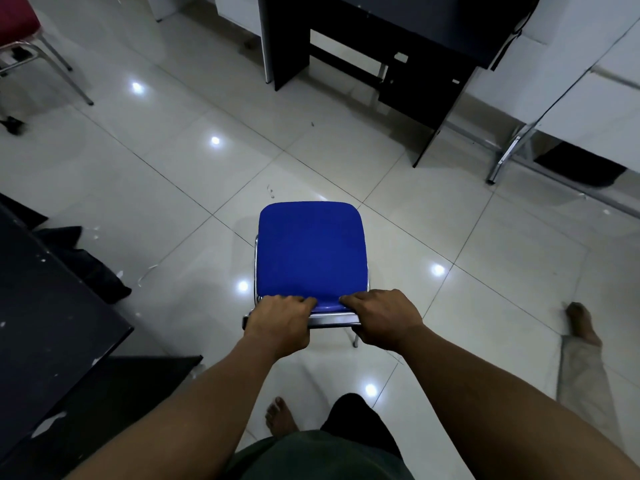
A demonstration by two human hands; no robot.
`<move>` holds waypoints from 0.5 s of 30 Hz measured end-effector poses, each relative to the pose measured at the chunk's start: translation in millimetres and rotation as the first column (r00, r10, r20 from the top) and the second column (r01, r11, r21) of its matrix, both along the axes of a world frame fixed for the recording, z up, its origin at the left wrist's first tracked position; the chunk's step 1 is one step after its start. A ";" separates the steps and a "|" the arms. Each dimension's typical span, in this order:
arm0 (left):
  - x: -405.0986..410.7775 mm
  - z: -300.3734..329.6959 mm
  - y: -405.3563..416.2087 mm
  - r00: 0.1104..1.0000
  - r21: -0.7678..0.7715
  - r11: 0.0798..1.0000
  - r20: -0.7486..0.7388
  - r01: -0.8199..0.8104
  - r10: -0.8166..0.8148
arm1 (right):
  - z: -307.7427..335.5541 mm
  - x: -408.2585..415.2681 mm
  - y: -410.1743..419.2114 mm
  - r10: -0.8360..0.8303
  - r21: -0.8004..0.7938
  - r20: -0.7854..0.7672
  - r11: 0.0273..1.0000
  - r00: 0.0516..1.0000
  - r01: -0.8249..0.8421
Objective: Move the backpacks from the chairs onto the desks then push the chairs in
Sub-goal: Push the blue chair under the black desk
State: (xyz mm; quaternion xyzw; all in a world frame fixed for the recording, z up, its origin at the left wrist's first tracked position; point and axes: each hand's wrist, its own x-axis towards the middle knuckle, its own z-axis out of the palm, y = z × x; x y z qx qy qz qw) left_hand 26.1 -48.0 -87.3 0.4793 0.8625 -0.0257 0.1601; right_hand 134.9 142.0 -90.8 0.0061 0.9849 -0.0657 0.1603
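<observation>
Both hands are gripping the near edge of the blue padded chair with the chrome tube frame: the left hand is curling over the near left corner, and the right hand is clamping the near right corner, fingers of each lying over the blue padding, though whether that edge is the seat's rear or the backrest top is hard to tell from above. Nothing is lying on the chair's blue padding, so its backpack step looks done, and the chair is standing on the glossy pale tiled floor, well apart from the dark panel-sided desk beyond it. Judging by its thin tubing and small cushion, the chair is likely light and stiff, and its feet should be sliding easily on such smooth tile; holding both corners evenly is the sensible place, since a one-sided push would be swinging it off line. Left of the chair, a black tabletop is filling the near corner, and farther left, beyond that, a red-seated metal chair is standing.
</observation>
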 end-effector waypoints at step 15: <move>-39.2 -5.2 69.2 0.992 0.006 0.993 -0.019 -0.121 0.121 | -5.4 -59.8 82.9 0.152 -0.014 -0.048 0.988 0.987 -0.153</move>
